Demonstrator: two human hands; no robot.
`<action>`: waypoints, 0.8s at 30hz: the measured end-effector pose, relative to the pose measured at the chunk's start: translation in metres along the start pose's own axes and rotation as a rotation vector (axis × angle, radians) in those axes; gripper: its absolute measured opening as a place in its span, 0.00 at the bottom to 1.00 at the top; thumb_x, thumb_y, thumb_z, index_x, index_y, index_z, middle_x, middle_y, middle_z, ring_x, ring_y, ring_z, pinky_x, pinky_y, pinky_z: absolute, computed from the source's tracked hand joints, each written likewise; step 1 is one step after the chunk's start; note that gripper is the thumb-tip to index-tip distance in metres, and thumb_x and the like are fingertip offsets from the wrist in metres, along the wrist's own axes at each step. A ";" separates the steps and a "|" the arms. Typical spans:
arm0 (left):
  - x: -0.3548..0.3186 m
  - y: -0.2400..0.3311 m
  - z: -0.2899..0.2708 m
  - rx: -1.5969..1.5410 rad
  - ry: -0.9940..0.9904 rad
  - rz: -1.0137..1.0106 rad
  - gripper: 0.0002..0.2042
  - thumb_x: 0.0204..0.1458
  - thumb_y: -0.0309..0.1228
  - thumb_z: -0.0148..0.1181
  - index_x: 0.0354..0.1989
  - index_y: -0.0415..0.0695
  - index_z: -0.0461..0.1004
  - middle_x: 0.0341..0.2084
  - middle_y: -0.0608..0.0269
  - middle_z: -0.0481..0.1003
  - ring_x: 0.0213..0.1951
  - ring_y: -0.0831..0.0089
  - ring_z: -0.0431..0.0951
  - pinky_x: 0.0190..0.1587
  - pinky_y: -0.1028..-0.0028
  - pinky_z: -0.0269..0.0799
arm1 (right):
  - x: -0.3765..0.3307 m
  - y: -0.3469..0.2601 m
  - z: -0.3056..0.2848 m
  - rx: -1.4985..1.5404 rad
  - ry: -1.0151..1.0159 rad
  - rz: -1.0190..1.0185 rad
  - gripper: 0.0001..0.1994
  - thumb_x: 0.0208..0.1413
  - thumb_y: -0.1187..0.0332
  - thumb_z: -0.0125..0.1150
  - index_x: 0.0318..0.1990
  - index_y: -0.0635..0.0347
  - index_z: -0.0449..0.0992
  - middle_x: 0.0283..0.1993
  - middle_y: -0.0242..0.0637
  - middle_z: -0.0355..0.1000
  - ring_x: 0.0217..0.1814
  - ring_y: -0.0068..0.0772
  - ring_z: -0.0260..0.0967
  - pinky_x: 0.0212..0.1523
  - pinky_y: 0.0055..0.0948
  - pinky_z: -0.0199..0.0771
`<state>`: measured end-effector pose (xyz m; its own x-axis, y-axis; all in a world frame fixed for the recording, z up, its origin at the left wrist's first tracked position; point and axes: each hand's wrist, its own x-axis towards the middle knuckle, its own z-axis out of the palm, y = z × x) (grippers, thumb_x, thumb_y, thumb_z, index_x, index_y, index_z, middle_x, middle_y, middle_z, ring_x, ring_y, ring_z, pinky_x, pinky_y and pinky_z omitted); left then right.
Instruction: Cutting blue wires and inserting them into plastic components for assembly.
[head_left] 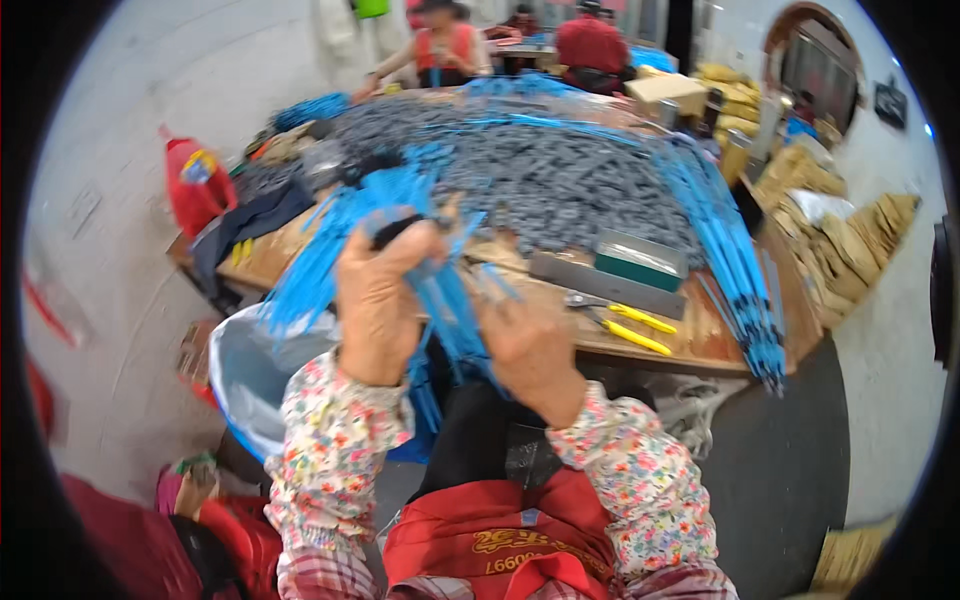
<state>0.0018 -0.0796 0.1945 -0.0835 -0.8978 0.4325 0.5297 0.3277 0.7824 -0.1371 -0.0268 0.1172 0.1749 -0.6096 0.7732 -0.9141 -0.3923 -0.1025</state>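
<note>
My left hand (385, 290) is closed around a bundle of thin blue plastic strips (445, 310), raised over the table's near edge. Under its thumb shows a dark piece (395, 232), too blurred to name. To its right, my right hand (530, 350) has its fingers curled and smeared by motion, with a short blue strip (500, 282) at the fingertips. More blue strips (310, 265) fan out on the table behind and left of my left hand. Beyond lies a wide heap of small dark grey pieces (560, 180).
Yellow-handled pliers (635, 328) lie by a dark green block (640, 260) on the wooden table (590, 340). Bundled blue strips (725, 250) line the right edge. A lined bin (235, 365) stands left below. Sacks (850, 240) are stacked right; two people sit at the far side.
</note>
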 end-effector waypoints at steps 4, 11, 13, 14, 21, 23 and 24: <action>-0.003 -0.007 -0.005 0.012 -0.005 0.019 0.09 0.48 0.22 0.60 0.38 0.38 0.70 0.28 0.62 0.72 0.29 0.73 0.72 0.36 0.72 0.68 | -0.012 0.002 0.016 0.046 -0.096 0.015 0.12 0.46 0.70 0.53 0.40 0.58 0.73 0.29 0.39 0.67 0.32 0.40 0.69 0.28 0.35 0.70; -0.020 -0.004 0.026 -0.069 -0.082 -0.096 0.11 0.47 0.22 0.60 0.40 0.39 0.70 0.28 0.62 0.72 0.30 0.71 0.72 0.38 0.72 0.69 | -0.034 0.013 -0.038 0.245 -0.008 0.150 0.23 0.41 0.65 0.65 0.48 0.59 0.69 0.42 0.46 0.66 0.44 0.50 0.66 0.44 0.40 0.68; -0.039 -0.001 0.050 -0.003 -0.163 -0.100 0.12 0.46 0.23 0.60 0.40 0.39 0.69 0.29 0.61 0.73 0.31 0.70 0.74 0.39 0.72 0.69 | -0.036 0.016 -0.060 0.311 0.361 0.214 0.31 0.37 0.62 0.71 0.52 0.60 0.67 0.47 0.48 0.65 0.49 0.55 0.64 0.50 0.41 0.66; -0.050 0.001 0.063 0.031 -0.204 -0.101 0.13 0.45 0.23 0.61 0.41 0.39 0.69 0.29 0.60 0.74 0.32 0.69 0.75 0.40 0.72 0.70 | -0.039 0.019 -0.063 0.306 0.365 0.220 0.31 0.37 0.62 0.71 0.52 0.60 0.67 0.47 0.48 0.65 0.49 0.55 0.64 0.50 0.41 0.66; -0.099 0.014 0.122 0.017 -0.454 -0.193 0.11 0.47 0.23 0.60 0.40 0.38 0.69 0.29 0.57 0.74 0.34 0.67 0.76 0.41 0.70 0.70 | -0.059 0.030 -0.090 0.995 0.217 0.281 0.42 0.35 0.56 0.73 0.59 0.63 0.61 0.56 0.48 0.62 0.55 0.48 0.63 0.53 0.38 0.64; -0.099 0.013 0.123 -0.009 -0.433 -0.204 0.12 0.47 0.23 0.59 0.40 0.38 0.69 0.29 0.57 0.75 0.34 0.67 0.76 0.41 0.69 0.70 | -0.062 0.033 -0.093 0.956 0.158 0.326 0.41 0.36 0.57 0.73 0.58 0.63 0.62 0.55 0.48 0.63 0.54 0.46 0.64 0.53 0.38 0.64; -0.099 0.012 0.123 -0.033 -0.417 -0.211 0.12 0.47 0.22 0.59 0.41 0.38 0.69 0.30 0.57 0.75 0.35 0.67 0.76 0.41 0.69 0.71 | -0.063 0.034 -0.094 0.914 0.105 0.367 0.40 0.36 0.59 0.73 0.58 0.63 0.62 0.54 0.47 0.65 0.54 0.44 0.64 0.53 0.37 0.64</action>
<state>-0.0869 0.0498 0.2162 -0.5207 -0.7468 0.4137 0.4905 0.1349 0.8609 -0.2138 0.0629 0.1238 -0.1359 -0.7530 0.6439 -0.2636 -0.5990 -0.7561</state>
